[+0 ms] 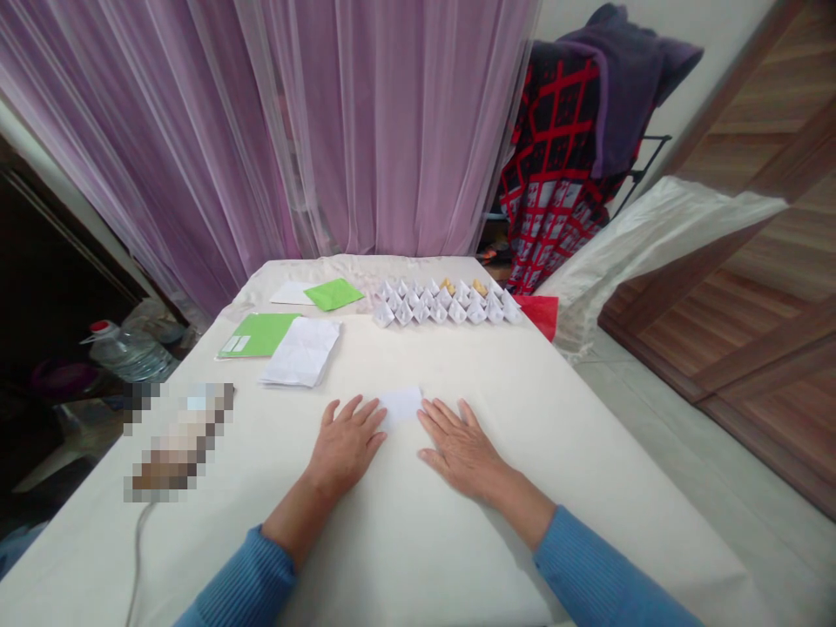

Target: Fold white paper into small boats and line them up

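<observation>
A small white sheet of paper point(401, 405) lies flat on the white-covered table point(418, 531), in front of me. My left hand point(346, 444) rests palm down at its left edge, fingers spread, the fingertips touching the paper. At the opposite edge my right hand point(461, 448) also lies flat with fingers apart, its tips at the paper's right side. Parts of the sheet's sides are hidden under the fingers. Neither hand grips anything.
Rows of small folded paper pieces point(444, 305) stand at the table's far right, beside a red sheet point(541, 315). Left of them are a green sheet point(334, 294), a green pack point(261, 335) and stacked white paper point(301, 351). A blurred-out object point(183, 440) with a cable lies left.
</observation>
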Motion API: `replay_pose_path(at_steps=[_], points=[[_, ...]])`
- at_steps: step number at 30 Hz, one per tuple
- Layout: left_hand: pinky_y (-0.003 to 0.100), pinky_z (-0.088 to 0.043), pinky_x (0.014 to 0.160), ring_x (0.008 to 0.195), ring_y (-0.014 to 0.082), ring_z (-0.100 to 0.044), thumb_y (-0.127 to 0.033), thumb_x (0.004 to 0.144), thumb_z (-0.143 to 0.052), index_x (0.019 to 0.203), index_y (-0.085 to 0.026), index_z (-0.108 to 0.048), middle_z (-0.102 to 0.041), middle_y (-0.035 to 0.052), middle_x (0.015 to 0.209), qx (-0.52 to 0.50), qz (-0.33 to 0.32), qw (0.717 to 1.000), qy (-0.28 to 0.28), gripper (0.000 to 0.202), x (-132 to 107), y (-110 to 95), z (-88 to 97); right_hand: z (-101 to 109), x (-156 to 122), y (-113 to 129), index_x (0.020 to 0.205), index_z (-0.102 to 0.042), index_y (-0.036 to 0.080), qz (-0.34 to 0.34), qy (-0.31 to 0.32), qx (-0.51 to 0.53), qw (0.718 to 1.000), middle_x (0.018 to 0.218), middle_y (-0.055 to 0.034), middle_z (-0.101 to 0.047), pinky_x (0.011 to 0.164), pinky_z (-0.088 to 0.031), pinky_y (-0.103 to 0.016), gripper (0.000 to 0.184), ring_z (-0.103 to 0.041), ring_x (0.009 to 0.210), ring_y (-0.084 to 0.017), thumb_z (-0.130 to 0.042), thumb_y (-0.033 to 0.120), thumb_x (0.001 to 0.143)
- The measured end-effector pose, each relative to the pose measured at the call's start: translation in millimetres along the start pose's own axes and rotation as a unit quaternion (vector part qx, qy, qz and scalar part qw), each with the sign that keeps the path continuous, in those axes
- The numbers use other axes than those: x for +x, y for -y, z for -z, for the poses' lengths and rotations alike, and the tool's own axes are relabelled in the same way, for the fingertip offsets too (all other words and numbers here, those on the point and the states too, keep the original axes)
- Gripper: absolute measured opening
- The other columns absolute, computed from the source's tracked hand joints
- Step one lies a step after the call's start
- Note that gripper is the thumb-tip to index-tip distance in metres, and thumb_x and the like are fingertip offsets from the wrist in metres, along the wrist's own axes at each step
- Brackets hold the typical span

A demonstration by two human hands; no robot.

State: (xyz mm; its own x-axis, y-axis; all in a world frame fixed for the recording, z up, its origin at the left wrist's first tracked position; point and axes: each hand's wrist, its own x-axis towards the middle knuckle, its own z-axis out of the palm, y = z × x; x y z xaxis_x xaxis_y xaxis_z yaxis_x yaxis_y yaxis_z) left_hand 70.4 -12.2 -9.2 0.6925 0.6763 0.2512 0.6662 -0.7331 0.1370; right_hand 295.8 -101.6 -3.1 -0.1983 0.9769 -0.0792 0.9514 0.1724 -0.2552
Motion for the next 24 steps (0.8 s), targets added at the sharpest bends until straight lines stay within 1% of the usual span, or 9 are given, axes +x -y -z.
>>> replay_pose_path(at_steps=[3, 5, 8, 10, 12, 15, 19, 22, 24], points=[[0.061, -0.027, 0.111, 0.132, 0.0322, -0.046, -0.037, 0.096, -0.044, 0.129, -0.026, -0.059, -0.058, 0.0062, 0.137, 0.003, -0.015, 1.000, -0.003, 0.038, 3.2, -21.2, -3.8, -2.0, -0.2, 1.5, 0.150, -0.030, 0.018, -0.005, -0.012, -0.004, 1.000, 0.158, -0.0096, -0.023, 0.117, -0.004, -0.059, 0.065, -0.018, 0.147, -0.026, -0.032, 0.055, 0.097], [0.060, -0.026, 0.113, 0.133, 0.0304, -0.045, -0.039, 0.096, -0.042, 0.135, -0.024, -0.053, -0.055, 0.0068, 0.140, -0.004, -0.037, 0.999, 0.000, 0.043, 6.8, -35.4, -9.6, -2.6, 0.1, 2.3, 0.150, -0.030, 0.018, -0.006, -0.014, -0.003, 1.000, 0.158, -0.0094, -0.023, 0.117, -0.005, -0.059, 0.066, -0.018, 0.147, -0.026, -0.029, 0.057, 0.097], [0.060, -0.024, 0.114, 0.134, 0.0290, -0.045, -0.039, 0.098, -0.038, 0.139, -0.023, -0.048, -0.050, 0.0071, 0.145, -0.008, -0.038, 0.999, 0.007, 0.046, 9.2, -47.2, -18.5, -2.4, 0.2, 2.8, 0.151, -0.029, 0.018, -0.007, -0.014, 0.000, 1.000, 0.158, -0.0086, -0.023, 0.117, -0.006, -0.059, 0.067, -0.018, 0.147, -0.026, -0.026, 0.058, 0.098], [0.060, -0.023, 0.115, 0.134, 0.0289, -0.045, -0.041, 0.098, -0.037, 0.140, -0.023, -0.048, -0.048, 0.0072, 0.146, -0.006, -0.031, 0.999, 0.006, 0.047, 6.6, -46.7, -21.5, -2.2, 0.0, 2.6, 0.150, -0.030, 0.019, -0.008, -0.016, 0.000, 1.000, 0.158, -0.0085, -0.023, 0.117, -0.006, -0.059, 0.066, -0.018, 0.147, -0.026, -0.026, 0.059, 0.097], [0.060, -0.023, 0.115, 0.133, 0.0291, -0.046, -0.043, 0.097, -0.038, 0.140, -0.023, -0.048, -0.049, 0.0076, 0.145, 0.002, -0.025, 1.000, -0.002, 0.048, 1.0, -41.6, -21.3, -2.5, 0.0, 2.2, 0.150, -0.030, 0.019, -0.007, -0.017, -0.004, 1.000, 0.158, -0.0088, -0.023, 0.117, -0.007, -0.059, 0.065, -0.019, 0.146, -0.027, -0.028, 0.057, 0.097], [0.060, -0.023, 0.115, 0.132, 0.0297, -0.048, -0.045, 0.096, -0.039, 0.139, -0.024, -0.049, -0.051, 0.0081, 0.143, 0.015, -0.015, 1.000, -0.009, 0.049, -9.7, -31.9, -16.6, -3.8, 0.1, 1.4, 0.150, -0.030, 0.019, -0.005, -0.017, -0.011, 1.000, 0.158, -0.0091, -0.023, 0.117, -0.008, -0.059, 0.064, -0.018, 0.146, -0.027, -0.033, 0.054, 0.097], [0.062, -0.023, 0.114, 0.131, 0.0314, -0.048, -0.044, 0.095, -0.042, 0.138, -0.024, -0.051, -0.052, 0.0080, 0.143, 0.015, -0.004, 1.000, -0.001, 0.048, -20.6, -22.9, -8.8, -4.6, -0.1, 1.4, 0.150, -0.031, 0.019, -0.007, -0.020, -0.017, 1.000, 0.158, -0.0095, -0.022, 0.116, -0.010, -0.060, 0.062, -0.019, 0.146, -0.028, -0.034, 0.050, 0.097], [0.063, -0.022, 0.114, 0.129, 0.0326, -0.050, -0.041, 0.095, -0.045, 0.135, -0.026, -0.054, -0.056, 0.0077, 0.139, 0.015, 0.003, 1.000, -0.010, 0.044, -22.7, -19.0, -4.1, -3.5, -0.4, 2.7, 0.150, -0.031, 0.018, -0.009, -0.018, -0.017, 1.000, 0.158, -0.0096, -0.023, 0.116, -0.010, -0.060, 0.062, -0.019, 0.146, -0.028, -0.035, 0.050, 0.097], [0.064, -0.022, 0.113, 0.126, 0.0327, -0.052, -0.038, 0.095, -0.045, 0.133, -0.027, -0.055, -0.060, 0.0076, 0.135, 0.014, 0.004, 1.000, -0.014, 0.042, -19.9, -17.7, 0.0, -2.5, -0.4, 3.7, 0.150, -0.031, 0.018, -0.012, -0.015, -0.015, 1.000, 0.158, -0.0097, -0.022, 0.116, -0.009, -0.059, 0.062, -0.018, 0.146, -0.027, -0.035, 0.049, 0.097]])
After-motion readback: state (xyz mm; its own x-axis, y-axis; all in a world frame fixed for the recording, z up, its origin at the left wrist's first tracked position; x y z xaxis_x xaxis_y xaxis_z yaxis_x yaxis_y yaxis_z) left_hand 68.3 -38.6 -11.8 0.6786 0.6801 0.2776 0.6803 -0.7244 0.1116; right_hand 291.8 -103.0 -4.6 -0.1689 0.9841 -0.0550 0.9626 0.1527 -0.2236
